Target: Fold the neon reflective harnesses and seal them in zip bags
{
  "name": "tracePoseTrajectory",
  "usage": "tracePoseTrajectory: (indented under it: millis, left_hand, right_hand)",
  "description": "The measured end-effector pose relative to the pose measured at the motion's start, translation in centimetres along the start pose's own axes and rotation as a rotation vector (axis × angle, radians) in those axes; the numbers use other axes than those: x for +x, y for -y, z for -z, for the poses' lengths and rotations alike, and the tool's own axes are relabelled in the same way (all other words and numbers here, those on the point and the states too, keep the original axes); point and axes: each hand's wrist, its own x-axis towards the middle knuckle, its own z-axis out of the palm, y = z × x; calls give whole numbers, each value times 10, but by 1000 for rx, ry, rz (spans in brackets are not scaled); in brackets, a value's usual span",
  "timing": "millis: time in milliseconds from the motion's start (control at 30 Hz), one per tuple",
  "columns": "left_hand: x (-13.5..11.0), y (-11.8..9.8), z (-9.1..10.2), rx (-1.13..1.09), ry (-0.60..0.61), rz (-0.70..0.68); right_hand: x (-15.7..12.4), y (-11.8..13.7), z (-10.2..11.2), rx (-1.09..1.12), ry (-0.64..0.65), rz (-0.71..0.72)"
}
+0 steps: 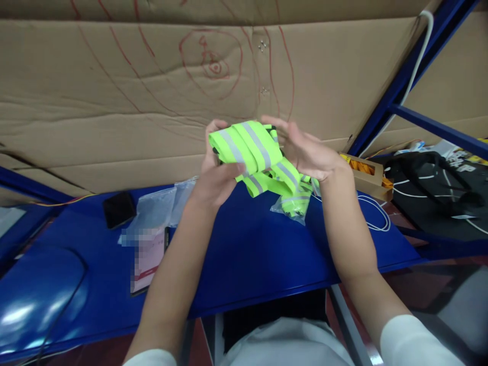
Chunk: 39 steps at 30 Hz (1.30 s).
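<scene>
A folded neon-yellow reflective strap [253,145] with grey stripes is held up above the blue table. My left hand [219,173] grips its left side, the thumb on the near face and the fingers behind. On the other side my right hand [305,147] is open, its fingers stretched out beside the bundle; whether they touch it I cannot tell. Loose loops of the strap hang below. Beneath them on the table, another neon-yellow reflective bundle [296,202] lies in clear plastic.
On the blue table [263,254] are clear plastic bags [156,206], a black phone-like object [119,209] and a pink booklet [150,259]. To the right are a white cable [375,213] and an open cardboard box [368,175]. A cardboard wall [133,101] stands behind.
</scene>
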Motion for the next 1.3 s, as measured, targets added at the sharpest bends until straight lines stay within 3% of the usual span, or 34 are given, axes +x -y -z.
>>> tracePoseTrajectory:
  millis: [100,200,400,533,700,867,967,1100,1300]
  left_hand:
    - [-2,1,-3,147,34,-137]
    - [-3,1,-5,212,20,-200]
    - [4,3,-4,49,-64,-162]
    - [5,2,-2,77,-94,-104]
    - [3,-11,7,184,18,-50]
    - [1,-20,15,474,11,-94]
    - [0,-20,11,658,16,-238]
    - [-1,-15,5,742,20,-348]
    - [2,5,20,936,224,-378]
  right_hand:
    - [2,1,-18,-2,31,-105]
    - [5,-4,-26,15,41,-87]
    - [14,-20,-21,-29,136,-25]
    - [16,-19,-25,-73,150,-39]
    - [16,-22,-27,126,166,-139]
    - [23,-37,-26,360,142,-252]
    - [24,-37,-27,463,102,-202]
    - [21,-27,-29,402,-2,-104]
    - [25,-25,-36,275,-199,-83]
